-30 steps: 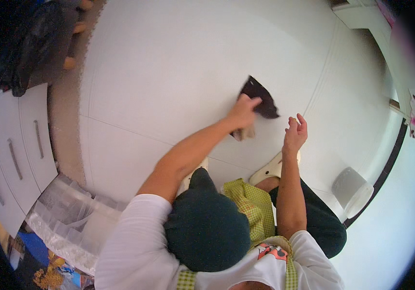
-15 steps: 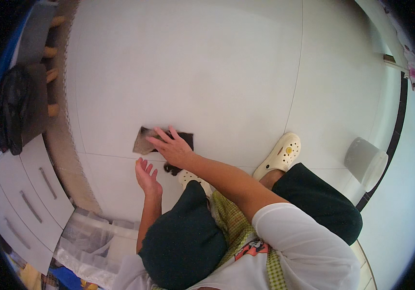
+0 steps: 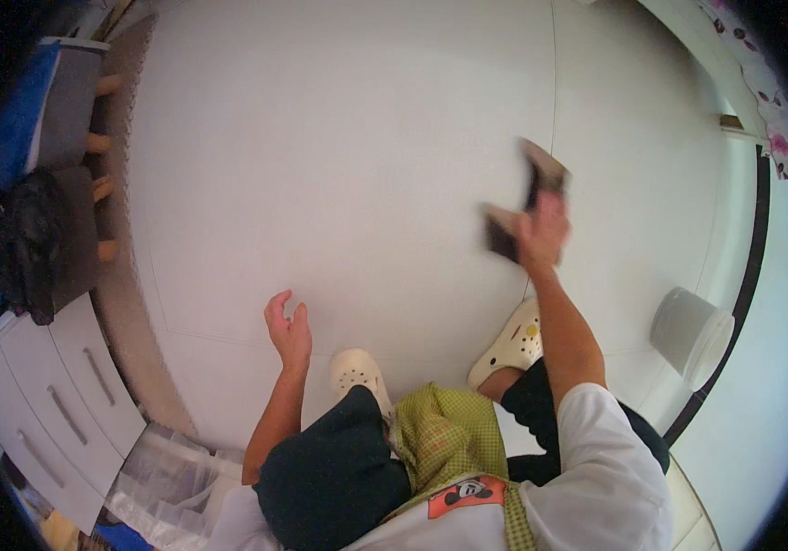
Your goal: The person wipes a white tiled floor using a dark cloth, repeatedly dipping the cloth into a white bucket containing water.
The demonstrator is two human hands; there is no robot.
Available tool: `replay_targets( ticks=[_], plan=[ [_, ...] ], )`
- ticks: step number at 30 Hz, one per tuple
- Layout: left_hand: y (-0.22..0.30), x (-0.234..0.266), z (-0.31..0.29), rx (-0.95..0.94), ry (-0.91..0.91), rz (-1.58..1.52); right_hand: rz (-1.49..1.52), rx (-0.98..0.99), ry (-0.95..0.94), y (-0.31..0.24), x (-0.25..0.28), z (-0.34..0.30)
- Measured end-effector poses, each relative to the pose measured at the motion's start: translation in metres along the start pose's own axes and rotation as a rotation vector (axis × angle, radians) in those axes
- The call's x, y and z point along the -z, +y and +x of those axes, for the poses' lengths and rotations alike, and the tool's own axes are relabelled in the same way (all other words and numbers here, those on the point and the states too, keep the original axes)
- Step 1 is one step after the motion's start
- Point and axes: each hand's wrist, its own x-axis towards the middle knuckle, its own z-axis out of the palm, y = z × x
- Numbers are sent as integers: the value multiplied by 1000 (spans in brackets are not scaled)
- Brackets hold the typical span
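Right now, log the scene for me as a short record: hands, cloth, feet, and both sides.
Left hand: empty, fingers slightly curled
Right hand: at the cloth; grip unclear
Cloth: dark and tan, motion-blurred, over the pale floor
Feet: cream clogs
Left side: white drawers, black bag
Right side: pale bin
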Motion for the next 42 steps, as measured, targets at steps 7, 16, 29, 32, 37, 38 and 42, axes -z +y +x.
replay_targets(
  ticks=[7, 16, 29, 32, 37, 38, 42],
  plan=[
    [49, -43, 35, -543, -5, 273, -126, -962, 15, 168, 84, -7],
    [35, -47, 3, -561, -17, 244, 290, 566, -298, -152, -14, 24],
    [35, -7, -18, -592, -65, 431, 74, 376, -181, -154, -29, 147],
    [47, 6, -20, -641, -124, 497, -16, 229, -220, -43, 5, 153],
    [71, 26, -22, -785, -212, 673, -193, 54, -306, 153, 52, 101],
    [78, 36, -20, -785, -195, 683, -174, -16, -385, 171, 70, 87],
    [107, 50, -27, -780, -114, 724, -110, -270, -330, 247, 90, -33]
  ],
)
